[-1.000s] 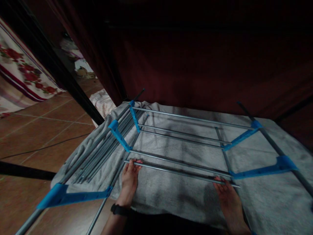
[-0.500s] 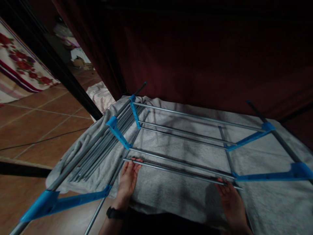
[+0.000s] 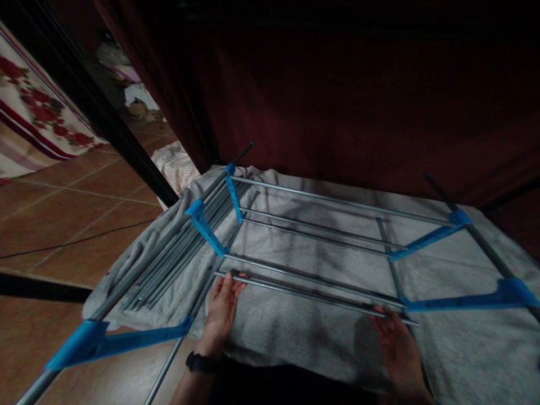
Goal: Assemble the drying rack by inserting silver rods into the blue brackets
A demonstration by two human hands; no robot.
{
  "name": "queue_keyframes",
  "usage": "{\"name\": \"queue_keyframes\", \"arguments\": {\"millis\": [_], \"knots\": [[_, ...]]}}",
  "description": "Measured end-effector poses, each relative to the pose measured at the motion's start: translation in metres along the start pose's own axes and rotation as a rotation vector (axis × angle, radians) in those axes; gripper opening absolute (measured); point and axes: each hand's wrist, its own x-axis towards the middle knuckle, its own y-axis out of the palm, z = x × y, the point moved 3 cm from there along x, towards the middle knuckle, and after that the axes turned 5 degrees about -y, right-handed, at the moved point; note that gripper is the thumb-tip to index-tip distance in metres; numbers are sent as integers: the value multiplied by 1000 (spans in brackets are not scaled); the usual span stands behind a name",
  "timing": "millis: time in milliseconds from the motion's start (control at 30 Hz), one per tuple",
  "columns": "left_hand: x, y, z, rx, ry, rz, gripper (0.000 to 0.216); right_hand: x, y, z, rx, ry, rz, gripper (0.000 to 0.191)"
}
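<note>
Moved since a second ago: right rail point(image 3: 489, 252) of the blue-bracketed rack point(image 3: 206, 228), leaning slightly farther outward. Metal rod point(image 3: 304, 293), one: just before the rack's nearest crossbar point(image 3: 304, 277), over grey blanket point(image 3: 304, 337). Left hand point(image 3: 221, 305): gripping near one end, thumb uppermost. Right hand point(image 3: 394, 344): holding near the other, fingers curled. Grey tubes point(image 3: 185, 247), several: laid alongside, left.

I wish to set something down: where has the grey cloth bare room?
Grey cloth lies bare between left hand and right hand, nearer than their silver metal rod, and in front of the nearer right blue plastic bracket. Left is crowded: loose grey metal rods.
</note>
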Motion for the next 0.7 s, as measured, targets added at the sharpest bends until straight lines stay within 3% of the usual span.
{"name": "queue_keyframes", "arguments": {"millis": [233, 500, 700], "knots": [[1, -1, 3, 12, 54, 10, 23, 2, -3, -3, -2, -24, -5, 36], [1, 0, 2, 11, 11, -13, 30, 0, 1, -2, -24, -21, 3, 34], [-1, 4, 0, 23, 0, -29, 20, -1, 2, -2, -7, -31, 13, 35]]}}
